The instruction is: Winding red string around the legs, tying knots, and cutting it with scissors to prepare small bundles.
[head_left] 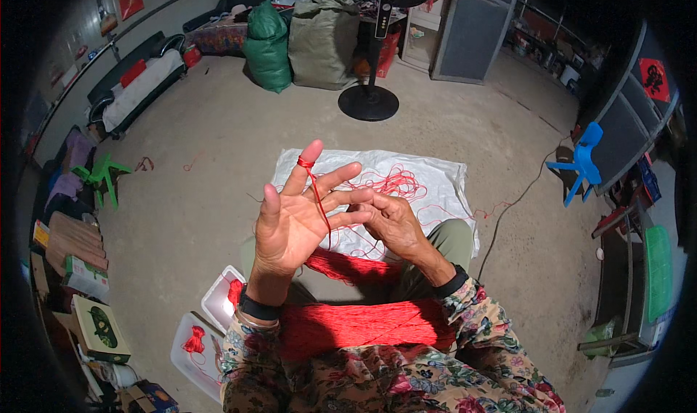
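My left hand [290, 224] is raised, palm up, with its fingers spread. Thin red cord [317, 199] is wound around the index fingertip and runs down across the palm. Against the ends of the left hand's lower fingers, my right hand [398, 228] has its thumb and fingers pressed together; what they pinch is hidden. Below the hands, a thick bundle of red cord [363, 324] lies across my lap, with another red bundle [356, 266] just beyond it. Loose red cord [399, 183] is tangled on a white sheet [446, 172] spread on the floor.
Two white plastic bins [187, 355] at my lower left contain small red cord hanks. A black standing fan [369, 102] and full sacks [323, 43] stand ahead. Small stools, green [105, 173] and blue [583, 159], flank the floor. A dark cable [512, 202] trails at right.
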### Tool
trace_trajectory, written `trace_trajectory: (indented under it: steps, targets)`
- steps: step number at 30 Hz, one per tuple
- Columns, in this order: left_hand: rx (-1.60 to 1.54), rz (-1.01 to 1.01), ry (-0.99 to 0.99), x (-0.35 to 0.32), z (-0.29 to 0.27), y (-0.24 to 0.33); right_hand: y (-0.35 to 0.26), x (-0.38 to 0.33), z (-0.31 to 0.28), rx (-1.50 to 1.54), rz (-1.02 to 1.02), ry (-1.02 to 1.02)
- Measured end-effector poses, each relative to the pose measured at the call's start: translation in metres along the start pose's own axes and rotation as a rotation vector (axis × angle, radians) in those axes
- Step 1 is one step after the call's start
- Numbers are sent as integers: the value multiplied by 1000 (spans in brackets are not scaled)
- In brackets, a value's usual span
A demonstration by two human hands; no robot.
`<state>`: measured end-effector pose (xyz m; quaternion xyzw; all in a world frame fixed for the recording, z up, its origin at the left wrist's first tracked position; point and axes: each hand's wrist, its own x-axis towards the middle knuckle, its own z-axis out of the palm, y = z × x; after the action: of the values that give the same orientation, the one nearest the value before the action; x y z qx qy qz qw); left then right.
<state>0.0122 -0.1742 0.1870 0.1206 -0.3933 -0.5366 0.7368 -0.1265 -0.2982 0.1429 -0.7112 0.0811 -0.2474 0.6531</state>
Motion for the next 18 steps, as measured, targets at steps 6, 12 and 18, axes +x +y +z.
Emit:
trace_trajectory:
  steps: [6, 12, 18]
  targets:
    - [92, -34, -17, 0, 5, 7, 0, 0, -3, 75, 2, 111]
    - [448, -132, 67, -7, 0, 15, 2, 0, -12, 45, 33, 176]
    - [602, -232, 181, -6, 1, 19, 0, -1, -22, -85, -9, 193]
